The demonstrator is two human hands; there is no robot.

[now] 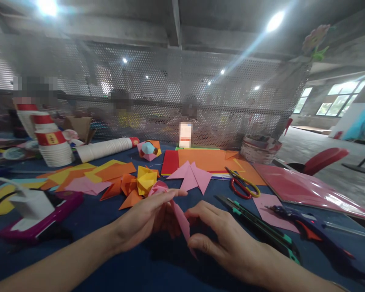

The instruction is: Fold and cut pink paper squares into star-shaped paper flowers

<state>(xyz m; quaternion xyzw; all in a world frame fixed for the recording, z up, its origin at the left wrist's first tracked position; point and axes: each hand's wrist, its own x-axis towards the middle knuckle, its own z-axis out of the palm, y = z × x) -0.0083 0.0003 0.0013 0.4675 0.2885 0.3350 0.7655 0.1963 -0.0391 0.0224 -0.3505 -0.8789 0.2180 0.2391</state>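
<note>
A pink folded paper [181,221] stands on edge between my two hands, low over the dark blue tabletop. My left hand [155,213] holds it from the left, one finger stretched across its top and the others partly hidden behind it. The curled fingers and thumb of my right hand [219,233] grip its right edge. Just beyond lie a pink folded paper shape [191,177], a yellow folded paper piece [146,180] and orange folded pieces [128,185]. Partly covered by my left hand is another pink paper piece [157,187].
Red-and-yellow scissors [243,186], a green-black utility knife [261,229] and a blue glue gun [316,231] lie right. A purple power strip [61,211] with a white plug sits left. Behind are stacked paper cups [53,148], orange sheets [200,160] and a perforated metal screen [158,89].
</note>
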